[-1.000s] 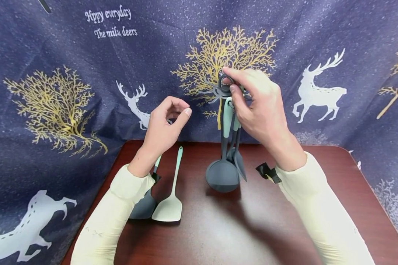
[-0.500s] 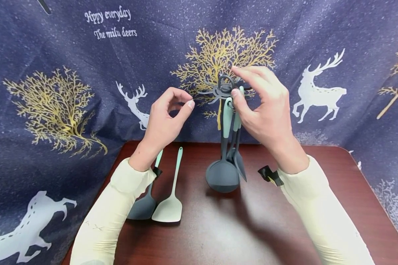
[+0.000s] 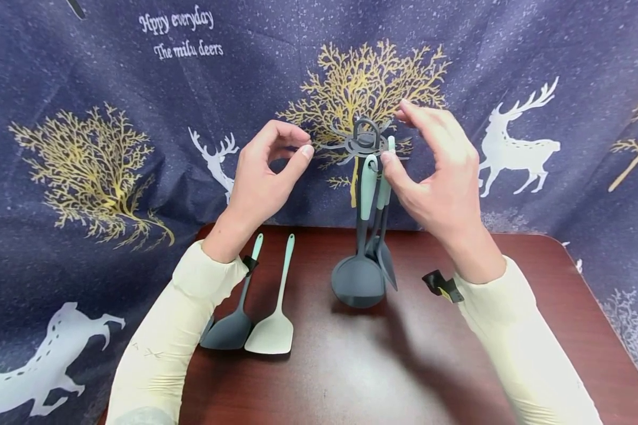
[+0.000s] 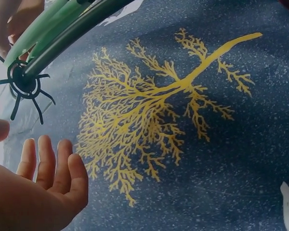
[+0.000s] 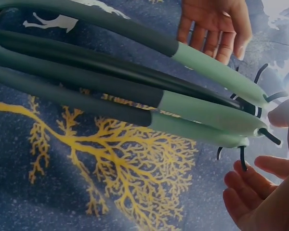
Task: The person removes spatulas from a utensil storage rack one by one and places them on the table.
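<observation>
A dark grey utensil stand has a ring on top and hooks (image 3: 358, 141) spreading out around it. From the hooks hang a ladle (image 3: 357, 283) and other mint-handled utensils, whose heads are partly hidden behind it. Three mint handles (image 5: 221, 72) show in the right wrist view. My right hand (image 3: 441, 171) is just right of the hooks, thumb and fingers spread apart, gripping nothing; its thumb tip is close to a hanging handle (image 3: 384, 189). Left of the stand, my left hand (image 3: 268, 171) is raised with loosely bent fingers and nothing in it.
On the left of the brown table (image 3: 319, 378) lie a beige turner (image 3: 271, 333) and a dark grey turner (image 3: 228, 330), side by side. Part of another dark piece shows beside my left sleeve. A patterned blue cloth (image 3: 276, 65) hangs behind the table.
My right hand has let go of the stand's top ring and drawn back to the right. The left hand has risen slightly. The stand and its utensils stay in place.
</observation>
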The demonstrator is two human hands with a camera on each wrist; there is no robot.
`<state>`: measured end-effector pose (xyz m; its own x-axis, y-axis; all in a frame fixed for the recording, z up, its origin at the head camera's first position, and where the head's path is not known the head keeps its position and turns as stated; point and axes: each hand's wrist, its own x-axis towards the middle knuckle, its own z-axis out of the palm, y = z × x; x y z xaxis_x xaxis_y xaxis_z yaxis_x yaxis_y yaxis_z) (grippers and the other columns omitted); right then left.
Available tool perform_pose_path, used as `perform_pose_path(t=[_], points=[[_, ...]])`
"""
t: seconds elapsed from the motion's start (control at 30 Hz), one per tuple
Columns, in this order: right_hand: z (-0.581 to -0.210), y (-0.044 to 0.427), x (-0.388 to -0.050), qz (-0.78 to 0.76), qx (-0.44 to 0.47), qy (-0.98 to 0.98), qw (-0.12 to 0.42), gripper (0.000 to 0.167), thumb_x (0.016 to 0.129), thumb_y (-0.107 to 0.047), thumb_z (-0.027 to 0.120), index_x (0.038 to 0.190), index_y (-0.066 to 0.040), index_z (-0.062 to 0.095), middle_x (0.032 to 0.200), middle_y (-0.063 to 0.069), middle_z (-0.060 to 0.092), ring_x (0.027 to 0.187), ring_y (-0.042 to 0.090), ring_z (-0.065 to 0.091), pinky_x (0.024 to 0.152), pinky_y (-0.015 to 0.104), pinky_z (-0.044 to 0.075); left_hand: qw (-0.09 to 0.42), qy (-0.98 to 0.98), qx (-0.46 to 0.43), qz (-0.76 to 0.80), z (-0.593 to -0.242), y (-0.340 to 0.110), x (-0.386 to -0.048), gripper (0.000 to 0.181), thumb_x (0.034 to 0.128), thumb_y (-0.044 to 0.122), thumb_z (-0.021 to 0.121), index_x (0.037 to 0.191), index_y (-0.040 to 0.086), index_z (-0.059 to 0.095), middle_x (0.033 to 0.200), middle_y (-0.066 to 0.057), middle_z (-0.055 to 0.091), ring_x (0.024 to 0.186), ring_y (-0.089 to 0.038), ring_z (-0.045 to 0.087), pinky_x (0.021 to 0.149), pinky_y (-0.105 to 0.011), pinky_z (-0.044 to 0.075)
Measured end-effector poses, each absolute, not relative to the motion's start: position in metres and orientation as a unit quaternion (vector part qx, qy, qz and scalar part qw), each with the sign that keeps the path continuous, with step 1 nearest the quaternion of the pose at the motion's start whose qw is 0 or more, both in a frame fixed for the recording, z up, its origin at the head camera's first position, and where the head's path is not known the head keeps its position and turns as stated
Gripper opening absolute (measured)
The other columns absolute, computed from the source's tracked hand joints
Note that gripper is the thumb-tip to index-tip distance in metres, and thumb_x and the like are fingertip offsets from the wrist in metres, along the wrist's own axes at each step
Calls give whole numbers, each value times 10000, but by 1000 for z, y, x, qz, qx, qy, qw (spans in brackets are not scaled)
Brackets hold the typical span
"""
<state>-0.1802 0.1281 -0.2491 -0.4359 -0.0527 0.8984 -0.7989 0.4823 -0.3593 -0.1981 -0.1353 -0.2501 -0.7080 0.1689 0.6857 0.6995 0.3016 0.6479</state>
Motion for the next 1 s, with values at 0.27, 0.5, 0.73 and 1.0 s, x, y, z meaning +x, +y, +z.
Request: perform_pose_path(t=[0.27,0.5,0.73,1.0], points=[[-262,140,-181,429,277,-744,431,657,885,-373,706,1477,-95,633,1268,103,726,1192,234,651,1036,381,486,257,-770,-295,-504,-242,-131,-201,234,999,123,705,1198,2,691,1185,-110,717,1129,-163,693,1028,-396,542],[-274,150,-183,421,273,-759,415,738,886,-368,709,1550,-87,546,1294,135,701,1194,261,644,1059,410,485,263,-768,-323,-487,-233,-127,-202,251,992,150,719,1213,31,702,1167,-78,729,1112,-128,685,1020,-399,544],[-282,156,-182,427,291,-761,393,695,894,-275,720,1540,-79,555,1290,145,694,1195,264,643,1069,357,486,267,-766,-345,-473,-222,-120,-203,270,988,175,730,1228,54,714,1142,-49,744,1097,-96,681,1023,-358,534],[-290,157,-182,462,297,-758,353,597,871,-73,658,1466,-55,619,1266,113,712,1169,258,660,1055,305,492,274,-768,-362,-451,-215,-114,-203,298,986,160,724,1266,57,727,1154,-28,748,1133,-115,671,1054,-301,501]])
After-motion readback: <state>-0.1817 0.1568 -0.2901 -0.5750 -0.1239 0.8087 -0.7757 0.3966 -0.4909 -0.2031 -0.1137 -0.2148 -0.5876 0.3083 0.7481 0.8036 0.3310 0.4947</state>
